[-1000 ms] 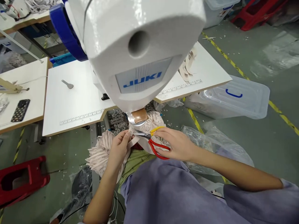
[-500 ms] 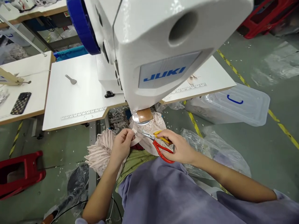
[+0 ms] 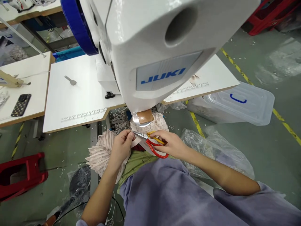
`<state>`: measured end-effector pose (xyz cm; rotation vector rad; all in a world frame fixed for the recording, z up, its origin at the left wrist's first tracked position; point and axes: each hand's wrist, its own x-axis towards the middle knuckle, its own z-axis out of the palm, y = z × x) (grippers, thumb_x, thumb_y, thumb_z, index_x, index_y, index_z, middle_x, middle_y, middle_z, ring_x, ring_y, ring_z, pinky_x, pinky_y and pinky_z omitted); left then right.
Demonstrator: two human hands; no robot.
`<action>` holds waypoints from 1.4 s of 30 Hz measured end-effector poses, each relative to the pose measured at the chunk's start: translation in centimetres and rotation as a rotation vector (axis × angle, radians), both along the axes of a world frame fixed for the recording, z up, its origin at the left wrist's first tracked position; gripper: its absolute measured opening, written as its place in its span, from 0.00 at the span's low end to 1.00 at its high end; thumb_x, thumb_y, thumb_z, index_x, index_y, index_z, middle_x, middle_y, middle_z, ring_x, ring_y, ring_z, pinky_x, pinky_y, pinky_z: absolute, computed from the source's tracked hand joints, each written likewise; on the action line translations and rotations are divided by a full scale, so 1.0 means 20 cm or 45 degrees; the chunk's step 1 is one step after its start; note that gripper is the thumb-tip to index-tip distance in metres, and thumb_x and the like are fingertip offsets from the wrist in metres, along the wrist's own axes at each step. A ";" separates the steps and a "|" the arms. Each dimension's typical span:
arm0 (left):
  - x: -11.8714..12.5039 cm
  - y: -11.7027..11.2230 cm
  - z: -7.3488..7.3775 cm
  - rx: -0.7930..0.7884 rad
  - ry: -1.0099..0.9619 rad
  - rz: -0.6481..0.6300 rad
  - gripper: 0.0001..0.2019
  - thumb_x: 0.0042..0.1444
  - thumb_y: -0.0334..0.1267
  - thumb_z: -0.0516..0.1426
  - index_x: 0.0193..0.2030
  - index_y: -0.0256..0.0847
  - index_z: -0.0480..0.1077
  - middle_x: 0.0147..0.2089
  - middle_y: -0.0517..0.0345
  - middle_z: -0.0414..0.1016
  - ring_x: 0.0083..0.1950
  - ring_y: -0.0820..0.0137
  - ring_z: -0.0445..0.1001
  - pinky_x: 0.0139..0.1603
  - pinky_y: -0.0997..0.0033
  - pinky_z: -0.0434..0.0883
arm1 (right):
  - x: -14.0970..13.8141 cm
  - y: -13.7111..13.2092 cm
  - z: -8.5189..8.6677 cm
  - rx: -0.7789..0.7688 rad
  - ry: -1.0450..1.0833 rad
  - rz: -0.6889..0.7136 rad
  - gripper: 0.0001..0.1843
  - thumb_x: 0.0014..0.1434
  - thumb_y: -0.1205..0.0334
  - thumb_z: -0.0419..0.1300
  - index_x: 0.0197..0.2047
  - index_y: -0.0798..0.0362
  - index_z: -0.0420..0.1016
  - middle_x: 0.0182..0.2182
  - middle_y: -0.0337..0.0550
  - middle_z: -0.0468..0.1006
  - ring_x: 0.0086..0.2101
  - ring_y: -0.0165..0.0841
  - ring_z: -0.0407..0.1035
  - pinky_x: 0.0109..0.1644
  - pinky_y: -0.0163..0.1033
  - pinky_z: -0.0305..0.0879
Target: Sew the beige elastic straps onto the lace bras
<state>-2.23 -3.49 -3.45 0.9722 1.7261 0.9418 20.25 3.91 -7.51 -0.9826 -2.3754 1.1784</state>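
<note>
My left hand (image 3: 122,142) pinches the edge of a pale pink fabric strip (image 3: 135,142), close in front of the sewing machine. My right hand (image 3: 170,142) holds a pair of scissors (image 3: 150,139) with red and yellow handles. The scissor blades point left, and their tips reach the strip at my left fingertips. Pale lace fabric (image 3: 160,121) lies under the machine's needle area. Beside my left wrist hangs a gathered bundle of pale pink lace pieces (image 3: 103,150).
A white JUKI sewing machine (image 3: 162,75) looms over my hands. Its white table (image 3: 80,75) carries a printed ruler and a grey metal tool (image 3: 70,80). A lidded plastic box (image 3: 254,103) and plastic bags (image 3: 225,153) sit on the right. A red stool (image 3: 23,174) stands on the left.
My right hand has brought the scissors left, so the blade tips now meet the fabric at my left fingers. The scissor handles have drawn closer together. My left hand has barely moved.
</note>
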 end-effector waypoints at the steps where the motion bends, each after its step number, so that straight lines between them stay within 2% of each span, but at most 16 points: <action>1: 0.00 0.00 0.00 -0.005 0.003 0.014 0.15 0.63 0.48 0.54 0.34 0.40 0.73 0.27 0.61 0.71 0.26 0.74 0.65 0.27 0.75 0.62 | 0.01 0.00 -0.01 -0.009 -0.004 -0.016 0.18 0.56 0.60 0.64 0.51 0.45 0.75 0.46 0.42 0.82 0.33 0.34 0.77 0.36 0.39 0.73; 5: 0.01 0.01 0.01 -0.005 0.004 0.088 0.14 0.64 0.47 0.54 0.35 0.41 0.74 0.29 0.60 0.74 0.28 0.72 0.69 0.29 0.75 0.64 | 0.10 0.01 -0.04 -0.032 0.004 -0.135 0.17 0.57 0.58 0.62 0.51 0.43 0.76 0.38 0.39 0.83 0.25 0.31 0.73 0.29 0.37 0.70; 8: 0.00 0.01 -0.02 0.090 0.220 0.038 0.12 0.64 0.43 0.53 0.36 0.41 0.76 0.34 0.57 0.78 0.35 0.70 0.73 0.34 0.74 0.66 | 0.19 0.08 -0.03 -0.009 -0.056 -0.126 0.15 0.57 0.55 0.63 0.48 0.45 0.77 0.34 0.40 0.82 0.24 0.31 0.71 0.26 0.37 0.68; 11: -0.02 0.00 -0.05 0.185 0.526 -0.005 0.11 0.62 0.40 0.55 0.45 0.41 0.76 0.33 0.57 0.78 0.33 0.70 0.73 0.33 0.73 0.65 | 0.24 0.25 0.01 0.102 -0.211 -0.090 0.16 0.58 0.52 0.62 0.48 0.47 0.78 0.36 0.42 0.82 0.26 0.33 0.73 0.27 0.38 0.68; 13: -0.02 0.00 -0.04 0.197 0.571 -0.035 0.12 0.61 0.40 0.55 0.48 0.41 0.74 0.33 0.57 0.78 0.31 0.70 0.72 0.33 0.73 0.65 | 0.25 0.43 0.04 0.220 -0.288 -0.219 0.19 0.59 0.50 0.60 0.50 0.49 0.78 0.37 0.44 0.82 0.29 0.36 0.74 0.30 0.40 0.69; 16: -0.02 0.04 0.01 0.078 0.324 -0.129 0.11 0.62 0.41 0.54 0.44 0.42 0.76 0.35 0.56 0.79 0.33 0.70 0.74 0.34 0.72 0.68 | 0.22 0.77 0.04 0.436 -0.330 -0.492 0.22 0.59 0.51 0.59 0.53 0.53 0.76 0.41 0.48 0.82 0.36 0.42 0.75 0.37 0.45 0.70; 20: -0.01 0.08 0.05 -0.085 -0.292 -0.345 0.14 0.63 0.46 0.55 0.50 0.42 0.71 0.40 0.53 0.80 0.40 0.66 0.79 0.43 0.66 0.75 | 0.19 1.08 0.03 0.597 -0.410 -0.399 0.21 0.60 0.58 0.58 0.54 0.57 0.75 0.52 0.57 0.77 0.49 0.52 0.72 0.51 0.54 0.68; 22: 0.00 0.08 0.03 0.003 -0.266 -0.425 0.13 0.65 0.46 0.53 0.50 0.41 0.69 0.39 0.51 0.80 0.40 0.65 0.79 0.44 0.63 0.75 | 0.16 1.04 0.03 0.653 -0.330 -0.394 0.21 0.61 0.59 0.57 0.55 0.59 0.74 0.55 0.60 0.74 0.54 0.53 0.68 0.56 0.57 0.65; 25: 0.03 0.07 -0.05 0.210 0.148 -0.337 0.10 0.65 0.44 0.53 0.42 0.40 0.71 0.38 0.49 0.78 0.42 0.63 0.77 0.46 0.61 0.74 | 0.14 0.73 0.02 0.454 -0.085 -0.419 0.19 0.64 0.53 0.56 0.51 0.55 0.75 0.48 0.55 0.77 0.48 0.46 0.71 0.51 0.51 0.69; 27: 0.07 0.07 -0.10 0.364 0.446 -0.293 0.09 0.65 0.41 0.53 0.38 0.40 0.71 0.40 0.48 0.75 0.45 0.62 0.74 0.46 0.61 0.71 | 0.13 0.48 0.01 0.082 -0.051 -0.105 0.17 0.65 0.48 0.55 0.43 0.51 0.78 0.40 0.48 0.80 0.40 0.40 0.74 0.44 0.45 0.70; 29: 0.13 0.06 -0.12 0.535 0.678 -0.350 0.10 0.66 0.40 0.51 0.37 0.40 0.69 0.38 0.50 0.74 0.42 0.63 0.72 0.43 0.64 0.69 | 0.12 0.27 -0.01 -0.149 -0.074 0.202 0.22 0.61 0.41 0.60 0.48 0.50 0.77 0.45 0.47 0.79 0.45 0.41 0.73 0.49 0.45 0.68; 31: 0.19 0.06 -0.11 0.666 0.816 -0.442 0.11 0.68 0.40 0.49 0.36 0.41 0.67 0.33 0.53 0.73 0.36 0.66 0.70 0.38 0.66 0.66 | 0.09 0.15 -0.02 -0.277 -0.022 0.262 0.34 0.54 0.35 0.63 0.53 0.52 0.74 0.47 0.50 0.77 0.46 0.43 0.71 0.50 0.45 0.67; 33: 0.25 0.08 -0.08 0.698 0.819 -0.473 0.11 0.68 0.40 0.49 0.35 0.41 0.66 0.29 0.57 0.71 0.32 0.68 0.69 0.35 0.68 0.64 | 0.06 0.10 -0.01 -0.409 0.146 0.133 0.35 0.57 0.31 0.57 0.50 0.54 0.73 0.42 0.49 0.77 0.42 0.41 0.71 0.46 0.43 0.67; 36: 0.32 0.11 0.01 0.581 0.665 -0.388 0.14 0.69 0.39 0.48 0.30 0.42 0.61 0.25 0.63 0.65 0.26 0.73 0.64 0.29 0.72 0.60 | 0.00 0.11 0.07 -0.610 0.425 -0.141 0.26 0.66 0.38 0.48 0.39 0.53 0.72 0.33 0.43 0.74 0.34 0.34 0.68 0.39 0.38 0.66; 39: 0.35 0.15 0.11 0.388 0.367 -0.174 0.18 0.70 0.41 0.45 0.27 0.43 0.56 0.23 0.65 0.61 0.24 0.76 0.62 0.26 0.76 0.60 | -0.06 0.16 0.18 -0.616 0.533 -0.332 0.16 0.66 0.48 0.54 0.36 0.53 0.71 0.29 0.38 0.73 0.29 0.30 0.66 0.34 0.34 0.63; 42: 0.32 0.15 0.16 0.364 0.371 -0.013 0.19 0.70 0.43 0.47 0.26 0.42 0.61 0.21 0.66 0.62 0.23 0.76 0.62 0.25 0.77 0.60 | -0.12 0.24 0.27 -0.507 0.533 -0.373 0.10 0.62 0.53 0.58 0.38 0.52 0.70 0.26 0.35 0.72 0.26 0.27 0.64 0.30 0.33 0.60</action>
